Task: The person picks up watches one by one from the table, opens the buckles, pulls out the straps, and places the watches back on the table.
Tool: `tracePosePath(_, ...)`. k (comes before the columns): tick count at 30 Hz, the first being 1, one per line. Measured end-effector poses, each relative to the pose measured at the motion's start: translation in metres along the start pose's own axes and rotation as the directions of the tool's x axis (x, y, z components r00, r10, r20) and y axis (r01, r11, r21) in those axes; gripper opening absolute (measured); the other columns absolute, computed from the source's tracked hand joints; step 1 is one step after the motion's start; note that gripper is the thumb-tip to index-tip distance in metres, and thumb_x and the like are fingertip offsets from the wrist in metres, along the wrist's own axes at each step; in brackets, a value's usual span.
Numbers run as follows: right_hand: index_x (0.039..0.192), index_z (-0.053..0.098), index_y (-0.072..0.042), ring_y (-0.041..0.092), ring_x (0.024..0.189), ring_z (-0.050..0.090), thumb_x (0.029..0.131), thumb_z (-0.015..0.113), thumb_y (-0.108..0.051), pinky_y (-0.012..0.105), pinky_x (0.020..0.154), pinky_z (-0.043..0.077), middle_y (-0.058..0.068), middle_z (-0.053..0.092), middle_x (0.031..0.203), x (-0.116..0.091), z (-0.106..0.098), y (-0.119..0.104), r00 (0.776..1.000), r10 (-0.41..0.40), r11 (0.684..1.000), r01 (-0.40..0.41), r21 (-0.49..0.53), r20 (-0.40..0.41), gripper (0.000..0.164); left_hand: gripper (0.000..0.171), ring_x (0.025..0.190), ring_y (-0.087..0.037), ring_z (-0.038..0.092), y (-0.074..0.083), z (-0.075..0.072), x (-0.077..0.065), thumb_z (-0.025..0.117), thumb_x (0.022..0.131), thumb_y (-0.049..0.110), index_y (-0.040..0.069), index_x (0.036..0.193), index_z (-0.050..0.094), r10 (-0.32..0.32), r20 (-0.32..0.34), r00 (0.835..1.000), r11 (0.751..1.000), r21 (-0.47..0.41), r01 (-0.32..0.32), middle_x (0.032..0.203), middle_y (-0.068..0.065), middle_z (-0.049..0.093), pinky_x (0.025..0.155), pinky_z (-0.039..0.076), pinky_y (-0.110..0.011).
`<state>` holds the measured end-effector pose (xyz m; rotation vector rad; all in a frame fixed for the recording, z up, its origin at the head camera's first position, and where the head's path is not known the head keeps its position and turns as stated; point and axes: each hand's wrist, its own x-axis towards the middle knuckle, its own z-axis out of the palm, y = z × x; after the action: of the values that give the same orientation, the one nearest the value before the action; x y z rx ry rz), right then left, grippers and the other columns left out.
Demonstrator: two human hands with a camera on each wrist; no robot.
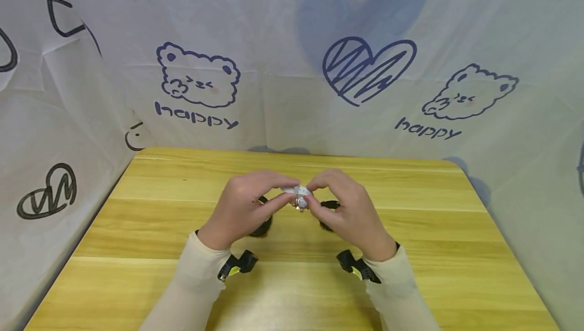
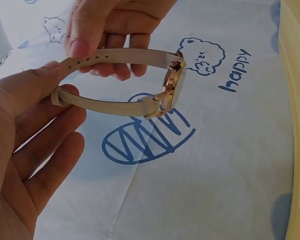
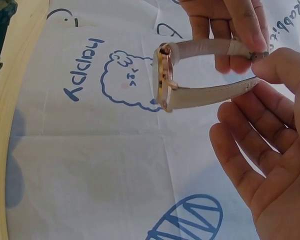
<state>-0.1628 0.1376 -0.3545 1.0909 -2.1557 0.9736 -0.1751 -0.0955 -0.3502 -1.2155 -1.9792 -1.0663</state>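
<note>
A wristwatch (image 1: 301,200) with a pale strap and a rose-gold case (image 2: 173,82) is held up between both hands, above the wooden table. Its strap bends round into a near loop, the case at the far end from the fingers. My left hand (image 1: 244,207) pinches one strap end, close to the strap's small keeper loop (image 2: 58,97). Thumb and fingers of my right hand (image 1: 349,207) pinch the other strap end (image 3: 215,95), the one with a row of holes. The two strap ends come close together at the fingertips. The other fingers of both hands are loosely bent.
Black objects, one (image 1: 261,225) behind the left hand and another (image 1: 327,214) behind the right, are partly hidden. A small black device sits at each sleeve cuff. The wooden table (image 1: 292,295) backs onto a white cloth (image 1: 283,42) with drawn bears and hearts.
</note>
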Motion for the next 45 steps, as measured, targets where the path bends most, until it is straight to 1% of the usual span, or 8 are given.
tracePosePath(2, 0.104, 0.068, -0.008, 0.017, 0.092, 0.066, 0.090, 0.077, -0.005, 0.034, 0.085, 0.057, 0.002, 0.070, 0.100, -0.0006, 0.0001, 0.0010, 1.000, 0.007, 1.000, -0.007, 0.008, -0.013, 0.017, 0.018, 0.093, -0.014, 0.075, -0.0007, -0.0002, -0.0007, 0.080, 0.091, 0.010, 0.007, 0.108, 0.079, -0.007, -0.006, 1.000, 1.000, 0.003, 0.007, 0.103, -0.003, 0.079, 0.081, 0.061, -0.028)
tracePosePath(4, 0.105, 0.068, -0.007, 0.019, 0.093, 0.067, 0.089, 0.077, -0.003, 0.034, 0.085, 0.057, 0.002, 0.070, 0.101, -0.0009, 0.0003, 0.0008, 1.000, 0.016, 1.000, -0.015, 0.022, -0.012, 0.019, 0.019, 0.093, -0.014, 0.075, -0.0008, -0.0003, -0.0007, 0.081, 0.090, 0.009, 0.007, 0.108, 0.079, -0.003, -0.011, 1.000, 1.000, 0.002, 0.003, 0.103, -0.003, 0.079, 0.081, 0.061, -0.028)
tracePosePath(11, 0.115, 0.068, -0.007, 0.017, 0.100, 0.070, 0.098, 0.073, -0.015, 0.033, 0.088, 0.059, 0.004, 0.072, 0.108, -0.0005, 0.0017, -0.0035, 0.999, 0.042, 0.999, -0.043, 0.026, 0.034, 0.020, 0.026, 0.095, -0.015, 0.076, 0.0014, 0.0001, 0.0014, 0.084, 0.085, 0.006, 0.008, 0.110, 0.079, 0.038, -0.002, 0.999, 0.999, -0.005, -0.038, 0.106, -0.003, 0.079, 0.084, 0.060, -0.028)
tracePosePath(22, 0.110, 0.072, -0.008, 0.014, 0.097, 0.069, 0.094, 0.075, -0.006, 0.030, 0.086, 0.058, 0.001, 0.072, 0.106, 0.0007, 0.0003, -0.0044, 0.999, 0.035, 0.999, -0.035, -0.002, 0.035, 0.016, 0.021, 0.093, -0.011, 0.074, -0.0001, 0.0019, 0.0000, 0.080, 0.091, 0.012, 0.010, 0.112, 0.079, -0.029, 0.032, 0.999, 0.999, 0.029, 0.028, 0.105, 0.000, 0.078, 0.079, 0.060, -0.027)
tracePosePath(28, 0.107, 0.071, -0.006, 0.015, 0.090, 0.070, 0.089, 0.078, 0.000, 0.031, 0.078, 0.061, 0.003, 0.072, 0.101, 0.0007, -0.0033, -0.0007, 0.999, 0.035, 0.999, -0.035, -0.040, -0.014, 0.020, 0.023, 0.085, -0.011, 0.072, -0.0028, 0.0000, -0.0017, 0.082, 0.089, 0.013, 0.007, 0.111, 0.078, -0.075, -0.015, 0.997, 0.994, 0.073, 0.076, 0.103, -0.002, 0.078, 0.070, 0.059, -0.028)
tracePosePath(33, 0.106, 0.071, -0.004, 0.014, 0.083, 0.070, 0.089, 0.077, 0.001, 0.031, 0.072, 0.061, 0.004, 0.072, 0.097, -0.0008, -0.0036, 0.0011, 0.995, 0.070, 0.997, -0.072, -0.035, -0.066, 0.019, 0.024, 0.087, -0.012, 0.073, -0.0038, -0.0002, -0.0028, 0.080, 0.092, 0.016, 0.009, 0.114, 0.078, -0.143, -0.033, 0.989, 0.985, 0.094, 0.146, 0.104, -0.002, 0.078, 0.067, 0.059, -0.029)
tracePosePath(39, 0.099, 0.070, -0.007, 0.009, 0.076, 0.069, 0.091, 0.078, -0.003, 0.030, 0.068, 0.061, 0.000, 0.073, 0.089, -0.0008, -0.0002, -0.0034, 0.984, 0.171, 0.985, -0.171, 0.000, -0.059, 0.012, 0.024, 0.091, -0.012, 0.074, -0.0034, 0.0014, -0.0024, 0.075, 0.097, 0.023, 0.011, 0.118, 0.076, -0.264, 0.040, 0.964, 0.954, 0.157, 0.255, 0.105, 0.000, 0.078, 0.066, 0.059, -0.026)
tracePosePath(45, 0.095, 0.069, -0.011, 0.009, 0.075, 0.071, 0.094, 0.077, -0.011, 0.029, 0.069, 0.061, -0.001, 0.072, 0.088, -0.0003, 0.0053, -0.0060, 0.959, 0.284, 0.957, -0.284, -0.055, -0.001, 0.007, 0.016, 0.090, -0.011, 0.074, -0.0034, 0.0024, -0.0030, 0.076, 0.097, 0.023, 0.015, 0.110, 0.073, -0.401, 0.110, 0.909, 0.907, 0.189, 0.377, 0.102, 0.004, 0.078, 0.074, 0.061, -0.031)
